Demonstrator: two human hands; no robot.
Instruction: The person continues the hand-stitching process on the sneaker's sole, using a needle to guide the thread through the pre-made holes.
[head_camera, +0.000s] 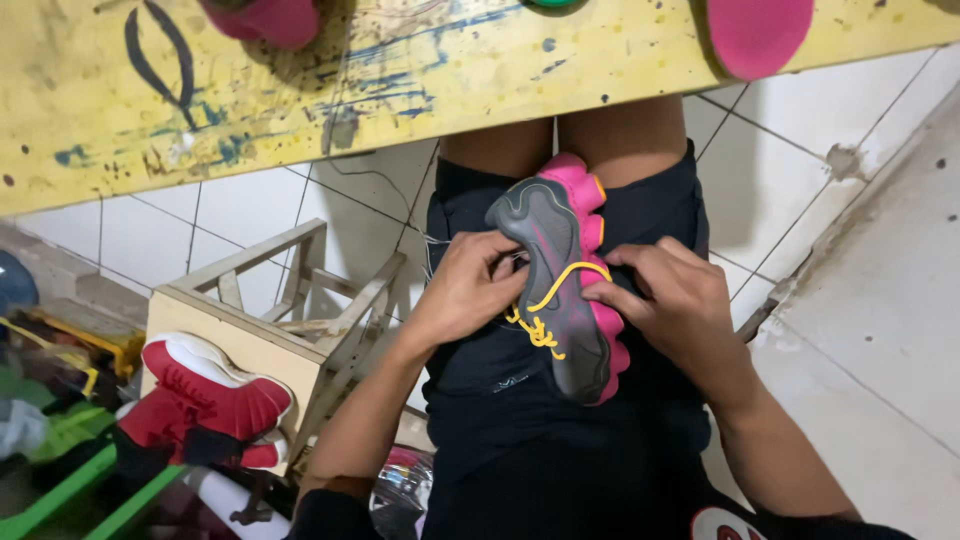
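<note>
A grey shoe (548, 290) with a pink sole and yellow laces lies on my lap, toe pointing away from me. My left hand (462, 288) grips its left side, fingers curled against the upper near the laces. From the other side my right hand (672, 296) holds the shoe, thumb and fingers pressed on the pink sole edge and the yellow lace loop (560, 282). The lace ends bunch in a knot (535, 332) near the shoe's middle.
A paint-stained yellow table (300, 90) spans the top, with pink soles (757, 32) on it. A wooden stool frame (290, 310) stands on the left, a red and white shoe (210, 385) resting on it. White floor tiles lie around; clutter fills the lower left.
</note>
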